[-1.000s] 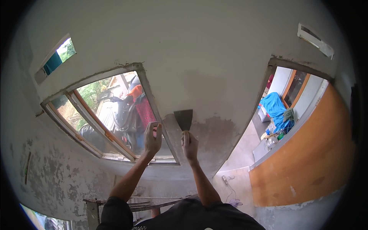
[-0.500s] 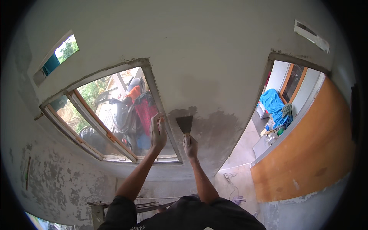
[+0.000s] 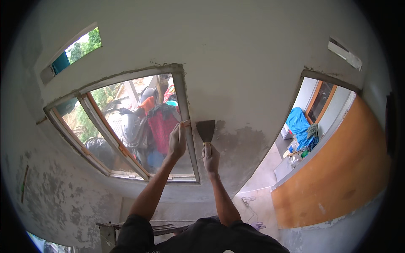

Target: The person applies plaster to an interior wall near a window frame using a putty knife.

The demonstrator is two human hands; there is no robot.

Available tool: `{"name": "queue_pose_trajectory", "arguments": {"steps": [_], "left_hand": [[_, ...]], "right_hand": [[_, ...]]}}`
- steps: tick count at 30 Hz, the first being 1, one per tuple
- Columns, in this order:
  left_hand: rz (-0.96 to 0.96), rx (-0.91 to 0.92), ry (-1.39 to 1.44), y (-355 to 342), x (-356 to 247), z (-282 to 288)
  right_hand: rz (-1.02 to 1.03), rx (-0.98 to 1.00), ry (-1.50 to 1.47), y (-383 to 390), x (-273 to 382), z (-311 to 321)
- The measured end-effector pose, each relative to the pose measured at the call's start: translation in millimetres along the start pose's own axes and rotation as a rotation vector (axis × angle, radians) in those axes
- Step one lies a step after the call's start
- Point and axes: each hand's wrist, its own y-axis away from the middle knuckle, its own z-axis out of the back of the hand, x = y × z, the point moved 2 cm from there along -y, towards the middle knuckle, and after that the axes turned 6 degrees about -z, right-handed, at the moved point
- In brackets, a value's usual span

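Observation:
My right hand (image 3: 210,157) grips the handle of a putty knife (image 3: 206,130), whose wide metal blade lies flat against the grey plastered wall (image 3: 244,105) just right of the window frame (image 3: 185,122). A darker, damp-looking patch of plaster (image 3: 240,147) spreads around and below the blade. My left hand (image 3: 177,141) is raised beside it, fingers closed on a small pale tool pressed against the frame's right upright.
The window (image 3: 126,126) shows a scooter and hanging red clothes outside. A small vent opening (image 3: 71,52) sits upper left. At right a doorway (image 3: 308,130) opens onto a room with blue cloth, beside an orange-brown door (image 3: 341,177). A wooden trestle (image 3: 109,227) stands below.
Both hands have shifted slightly along the window frame's right edge, the knife blade staying on the wall and dropping a little from its earlier higher position.

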Motion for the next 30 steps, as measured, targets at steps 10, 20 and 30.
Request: {"name": "queue_pose_trajectory", "arguments": {"steps": [10,20,30], "left_hand": [[0.035,0.163,-0.001,-11,1,17],[0.038,0.183,0.026,-13,23,18],[0.090,0.252,0.122,-9,22,19]], "right_hand": [[0.127,-0.071,0.184,8,-27,4],[0.076,-0.046,0.069,2,-21,-9],[0.052,-0.054,0.058,11,-22,-8]]}}
